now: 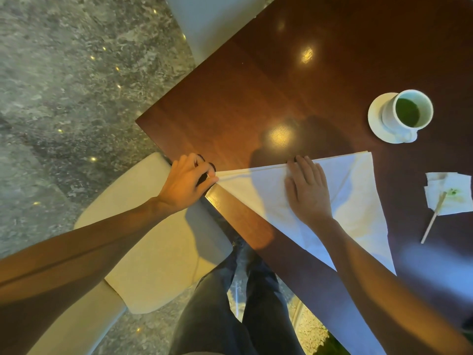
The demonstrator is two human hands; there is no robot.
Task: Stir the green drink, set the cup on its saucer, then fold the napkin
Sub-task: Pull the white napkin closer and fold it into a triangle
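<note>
A large white napkin (355,201) lies on the dark wooden table (256,98), folded into a triangle. My left hand (188,183) pinches its left corner at the table's near edge. My right hand (308,188) presses flat on the middle of the napkin, fingers straight, by the upper folded edge. A white cup (391,116) of green drink (407,112) stands on its white saucer (375,121) at the far right.
A small crumpled paper napkin (450,193) with a green stain lies at the right, with a wooden stir stick (433,220) lying across it. A cream chair (153,239) stands below the table corner, another chair (212,21) at the far side. My legs are beside the table edge.
</note>
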